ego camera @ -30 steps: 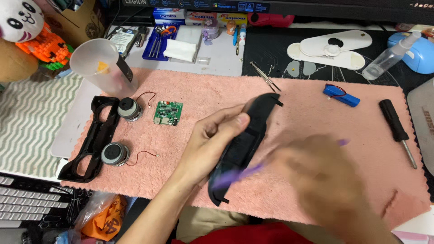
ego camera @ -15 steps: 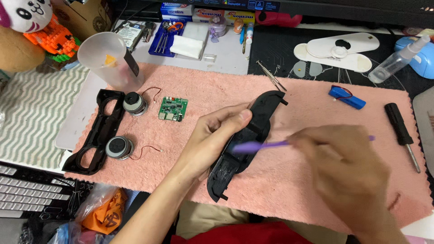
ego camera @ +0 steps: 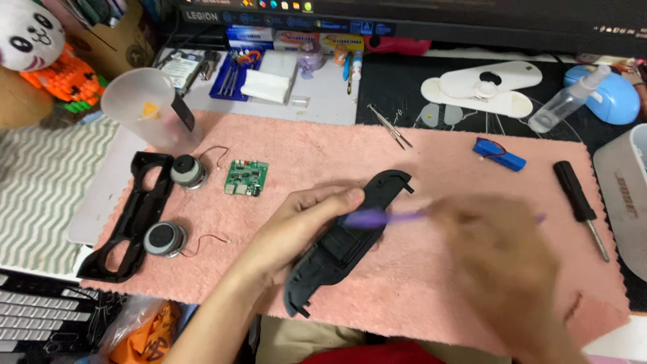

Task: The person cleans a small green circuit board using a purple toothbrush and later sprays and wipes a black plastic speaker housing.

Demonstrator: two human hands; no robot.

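My left hand grips a long black plastic speaker shell and holds it slanted over the pink cloth. My right hand, blurred by motion, holds a thin purple brush whose head lies on the shell's inner side, near my left thumb. To the left on the cloth lie a black frame, two round speaker drivers with thin wires, and a small green circuit board.
A blue battery pack, a black-handled screwdriver and metal tweezers lie on the cloth's far side. A translucent cup stands at the back left, a spray bottle at the back right, a keyboard at the lower left.
My right hand has swept the purple brush across the shell and shifted slightly right. The left hand keeps the shell in much the same place.
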